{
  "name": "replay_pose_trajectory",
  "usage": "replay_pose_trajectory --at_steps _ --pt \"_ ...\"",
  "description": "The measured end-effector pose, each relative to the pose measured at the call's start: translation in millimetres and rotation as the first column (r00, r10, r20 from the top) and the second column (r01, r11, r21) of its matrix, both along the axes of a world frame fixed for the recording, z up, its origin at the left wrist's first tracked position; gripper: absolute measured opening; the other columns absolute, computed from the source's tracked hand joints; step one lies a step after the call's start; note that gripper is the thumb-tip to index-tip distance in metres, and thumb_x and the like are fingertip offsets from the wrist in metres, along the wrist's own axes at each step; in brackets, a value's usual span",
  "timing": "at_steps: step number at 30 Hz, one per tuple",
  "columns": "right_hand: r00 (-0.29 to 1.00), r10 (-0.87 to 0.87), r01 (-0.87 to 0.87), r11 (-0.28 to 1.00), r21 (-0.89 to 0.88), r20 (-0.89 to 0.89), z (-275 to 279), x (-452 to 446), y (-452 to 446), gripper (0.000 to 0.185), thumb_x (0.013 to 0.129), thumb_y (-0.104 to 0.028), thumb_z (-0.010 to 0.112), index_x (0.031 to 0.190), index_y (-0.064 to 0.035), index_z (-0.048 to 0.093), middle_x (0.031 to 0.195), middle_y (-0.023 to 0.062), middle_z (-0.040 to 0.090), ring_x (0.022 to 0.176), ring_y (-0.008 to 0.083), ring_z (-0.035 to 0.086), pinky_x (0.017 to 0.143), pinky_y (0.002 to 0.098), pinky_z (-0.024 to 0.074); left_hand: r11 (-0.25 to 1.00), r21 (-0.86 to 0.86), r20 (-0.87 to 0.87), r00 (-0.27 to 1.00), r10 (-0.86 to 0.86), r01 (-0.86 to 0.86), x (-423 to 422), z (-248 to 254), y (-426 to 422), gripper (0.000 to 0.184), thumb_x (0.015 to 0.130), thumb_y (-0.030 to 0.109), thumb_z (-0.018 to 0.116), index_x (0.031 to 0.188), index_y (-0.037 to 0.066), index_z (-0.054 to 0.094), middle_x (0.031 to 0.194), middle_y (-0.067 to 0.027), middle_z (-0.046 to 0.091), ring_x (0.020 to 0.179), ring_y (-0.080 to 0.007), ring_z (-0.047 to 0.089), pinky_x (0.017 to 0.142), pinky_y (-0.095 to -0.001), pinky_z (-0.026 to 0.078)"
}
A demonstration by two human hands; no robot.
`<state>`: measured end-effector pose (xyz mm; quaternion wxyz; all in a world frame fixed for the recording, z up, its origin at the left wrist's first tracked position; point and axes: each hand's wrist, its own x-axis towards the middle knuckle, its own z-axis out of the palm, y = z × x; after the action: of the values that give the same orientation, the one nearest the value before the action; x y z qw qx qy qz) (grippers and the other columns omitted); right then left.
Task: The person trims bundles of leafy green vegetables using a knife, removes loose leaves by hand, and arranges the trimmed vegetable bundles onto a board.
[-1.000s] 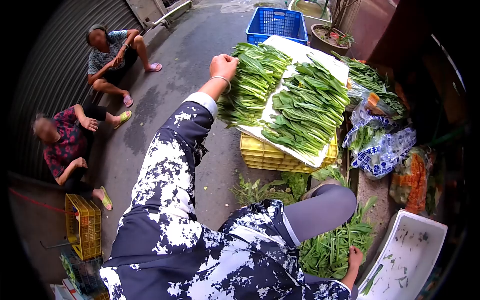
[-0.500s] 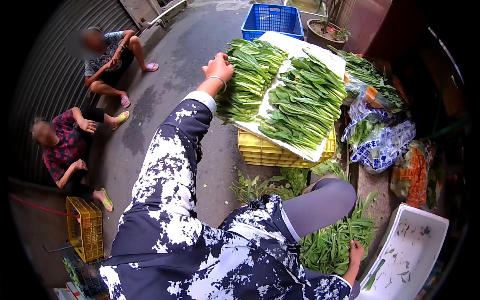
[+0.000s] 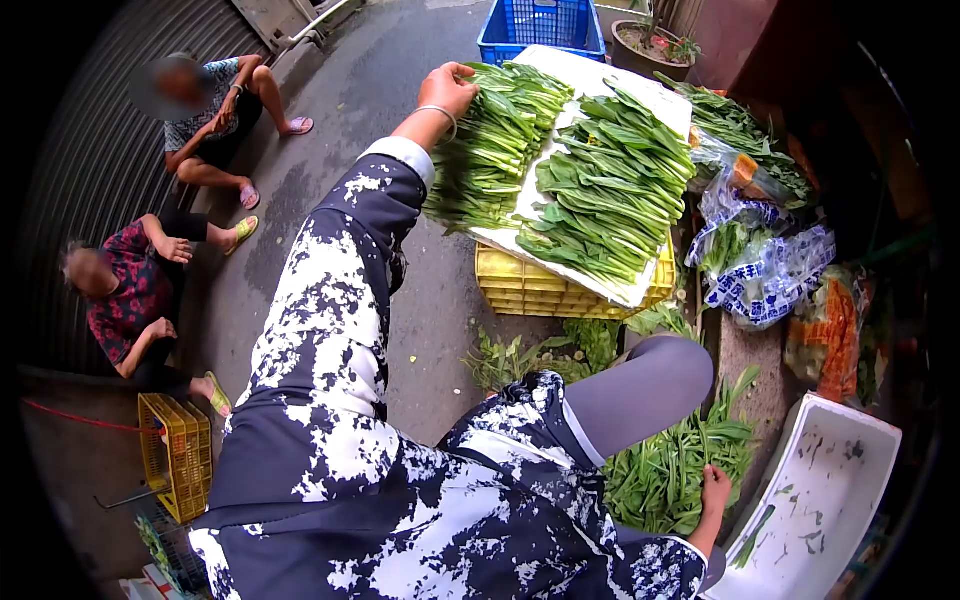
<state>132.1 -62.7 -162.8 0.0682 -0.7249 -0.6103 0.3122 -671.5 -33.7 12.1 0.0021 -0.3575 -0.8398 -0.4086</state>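
Observation:
My left hand (image 3: 450, 90) is stretched out to the far left corner of a white foam board (image 3: 640, 88). Its fingers are curled closed at the edge of a bundle of leafy greens (image 3: 497, 140) laid in a row there. A second row of greens (image 3: 605, 190) lies beside it on the board, stems toward me. Low on the right, my right hand (image 3: 714, 492) is closed at the edge of a loose heap of long-leaved greens (image 3: 665, 480) beside my leg, its fingers pinching at a stalk. Its fingertips are small and partly hidden.
The board rests on a yellow crate (image 3: 520, 285), with a blue crate (image 3: 540, 32) behind. Bagged vegetables (image 3: 765, 270) lie at the right, above a white foam box (image 3: 820, 490) with leaf scraps. Two people sit at the left, near another yellow crate (image 3: 180, 455).
My left hand has shifted slightly up and right along the greens' edge. My right hand stays at the heap, and the view has tilted a little.

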Motion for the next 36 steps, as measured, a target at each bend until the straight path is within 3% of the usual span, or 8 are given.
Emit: replay_pose_trajectory --at_steps 4,7,12,17,19,24,33,36 --pt "0.999 0.008 -0.009 1.0 -0.003 -0.033 -5 3 1 0.032 0.082 -0.025 0.061 0.095 0.0034 0.062 0.071 0.0051 0.06 0.058 0.0115 0.052 0.054 0.0269 0.0414 0.98 0.199 0.354 0.933 -0.061 -0.011 -9 -9 11 0.026 0.072 0.016 0.065 0.096 0.005 0.062 0.079 -0.007 0.065 0.072 -0.0159 0.062 0.069 -0.029 0.049" --pt "0.999 -0.015 0.014 1.0 -0.024 -0.04 0 -2 0 0.032 0.082 -0.026 0.061 0.095 0.003 0.062 0.069 0.0047 0.059 0.057 0.0117 0.052 0.054 0.027 0.0413 0.976 0.217 0.187 0.981 -0.06 0.018 -18 -16 12 0.022 0.077 0.009 0.063 0.097 0.003 0.061 0.084 -0.0032 0.061 0.064 -0.0114 0.06 0.052 -0.0214 0.048" --pt "1.0 0.017 -0.017 1.0 -0.002 0.005 -2 -2 1 0.033 0.081 -0.026 0.062 0.095 0.0031 0.062 0.07 0.0056 0.061 0.056 0.0121 0.052 0.053 0.0273 0.0419 0.955 -0.109 -0.135 0.956 0.261 -0.276 -1 -13 -12 0.026 0.075 0.01 0.054 0.098 0.016 0.064 0.1 -0.0103 0.062 0.098 -0.0266 0.057 0.085 -0.0353 0.044" --pt "1.0 -0.002 0.003 0.999 -0.041 0.006 -4 -4 3 0.033 0.081 -0.025 0.062 0.098 0.0036 0.061 0.072 0.0072 0.061 0.057 0.0131 0.052 0.055 0.0285 0.0421 0.903 -0.31 -0.055 0.954 0.294 -0.296 -12 -24 -25 0.023 0.073 0.021 0.06 0.095 0.02 0.065 0.106 -0.0088 0.058 0.105 -0.026 0.052 0.088 -0.0389 0.042" --pt "1.0 -0.02 0.02 0.998 -0.062 0.008 -3 -6 4 0.034 0.081 -0.025 0.062 0.1 0.004 0.061 0.073 0.0084 0.061 0.059 0.0139 0.052 0.056 0.0296 0.042 0.92 -0.313 -0.112 0.971 0.211 -0.236 -3 -23 -28 0.021 0.07 0.021 0.06 0.09 0.018 0.068 0.099 -0.0095 0.063 0.093 -0.0257 0.059 0.082 -0.0342 0.046" --pt "0.999 0.014 -0.013 0.999 -0.051 0.033 -17 9 9 0.034 0.08 -0.024 0.063 0.099 0.0039 0.061 0.078 0.0099 0.063 0.066 0.0153 0.055 0.062 0.0292 0.0439 0.873 -0.426 -0.288 0.95 0.117 -0.237 15 -13 -25 0.02 0.072 0.033 0.064 0.09 0.026 0.069 0.105 -0.0073 0.054 0.104 -0.0276 0.047 0.088 -0.0387 0.041" --pt "0.987 0.146 -0.158 0.968 0.193 0.074 24 49 22 0.03 0.081 -0.023 0.061 0.093 0.0047 0.062 0.071 0.0049 0.061 0.059 0.0107 0.052 0.054 0.0258 0.0421 0.838 -0.469 -0.293 0.944 0.15 -0.279 16 -27 -11 0.02 0.069 0.029 0.064 0.088 0.024 0.069 0.098 -0.0048 0.062 0.099 -0.0269 0.054 0.083 -0.0402 0.043" --pt "0.998 0.044 -0.046 0.997 0.063 0.043 18 94 39 0.03 0.082 -0.023 0.06 0.097 0.0038 0.062 0.078 0.0098 0.063 0.066 0.0136 0.056 0.062 0.0283 0.0447 0.821 -0.501 -0.288 0.947 0.139 -0.273 16 -30 -12 0.021 0.073 0.027 0.059 0.091 0.019 0.067 0.105 -0.0097 0.058 0.103 -0.0277 0.051 0.087 -0.0404 0.04"
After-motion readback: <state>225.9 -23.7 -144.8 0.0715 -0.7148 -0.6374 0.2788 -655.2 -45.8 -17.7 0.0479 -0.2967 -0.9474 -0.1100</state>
